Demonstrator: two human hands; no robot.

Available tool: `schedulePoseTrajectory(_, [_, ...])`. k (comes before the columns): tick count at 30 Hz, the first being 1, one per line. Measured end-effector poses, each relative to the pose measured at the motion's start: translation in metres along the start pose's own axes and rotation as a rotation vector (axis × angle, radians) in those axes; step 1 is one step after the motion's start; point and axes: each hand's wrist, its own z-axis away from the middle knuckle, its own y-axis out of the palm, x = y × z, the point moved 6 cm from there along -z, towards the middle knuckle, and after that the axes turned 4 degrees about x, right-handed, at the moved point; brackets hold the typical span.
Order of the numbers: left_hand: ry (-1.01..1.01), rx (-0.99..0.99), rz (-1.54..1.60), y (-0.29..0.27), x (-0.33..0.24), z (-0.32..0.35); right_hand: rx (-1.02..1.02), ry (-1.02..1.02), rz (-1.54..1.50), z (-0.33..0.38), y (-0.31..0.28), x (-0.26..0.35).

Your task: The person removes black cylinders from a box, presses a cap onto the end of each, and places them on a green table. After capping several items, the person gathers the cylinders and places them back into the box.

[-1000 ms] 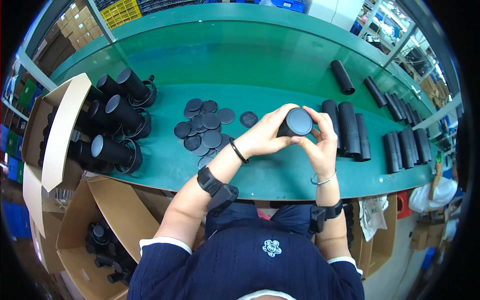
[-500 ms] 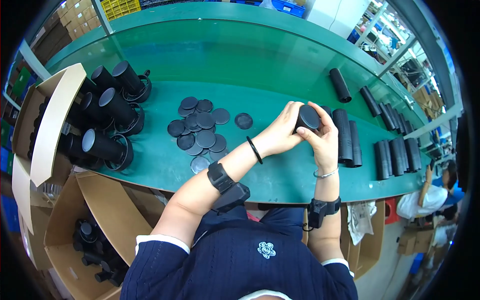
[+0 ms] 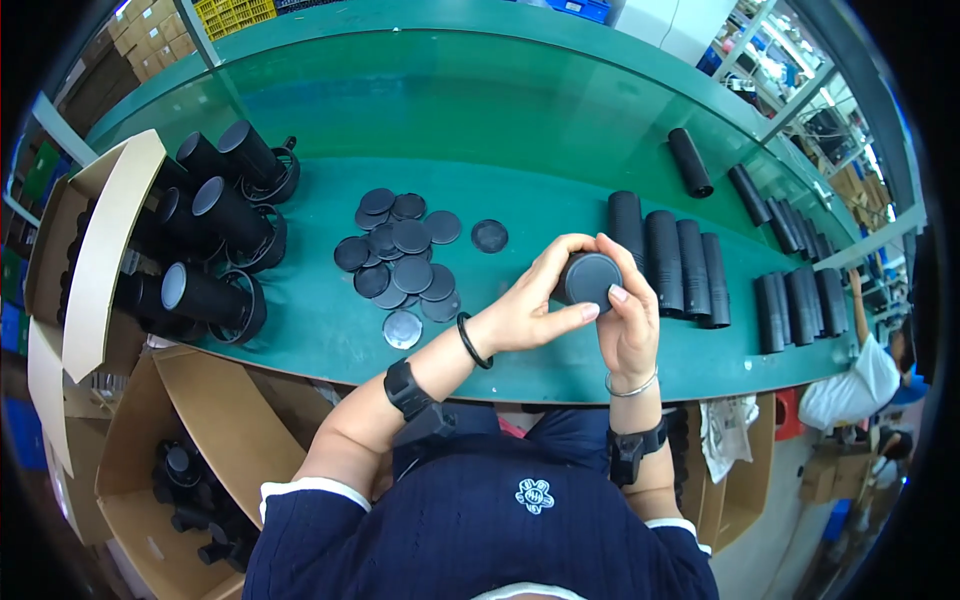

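Both hands are closed round a black tube (image 3: 592, 277) whose round, flat end cap faces up. My left hand (image 3: 538, 302) wraps its left side, thumb along the near rim. On the right side, my right hand (image 3: 630, 325) has its fingers curled behind the tube and its thumb on the cap's edge. The lower part of the tube is hidden by the hands. To the left lies a loose pile of black discs (image 3: 411, 236), with a single disc (image 3: 489, 236) apart from it. Just right of my hands, several ribbed black tubes (image 3: 663, 262) lie side by side.
More black tubes (image 3: 771, 312) lie at the green table's (image 3: 520, 375) right end. At left, black cylinders with ring-shaped bases (image 3: 232, 218) stand by an open carton (image 3: 115, 250). Below, another carton (image 3: 215, 410) holds black parts. A person (image 3: 850, 385) is at far right.
Both hands have come nearer to me and slightly left with the tube. Its cap now faces more toward me, and a tube formerly behind my hands shows fully.
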Motion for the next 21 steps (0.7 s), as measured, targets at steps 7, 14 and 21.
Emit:
schedulePoseTrajectory(7, [0.121, -0.041, -0.110, 0.003, -0.002, 0.011, 0.057, -0.113, 0.129, 0.008, 0.008, 0.001])
schedulePoseTrajectory(14, [0.067, -0.147, 0.651, -0.036, 0.002, 0.019, 0.305, -0.109, 1.041, 0.011, 0.010, -0.005])
schedulePoseTrajectory(21, [-0.192, -0.392, 0.509, -0.058, 0.044, -0.031, 0.012, 0.130, 0.689, -0.004, -0.027, 0.035])
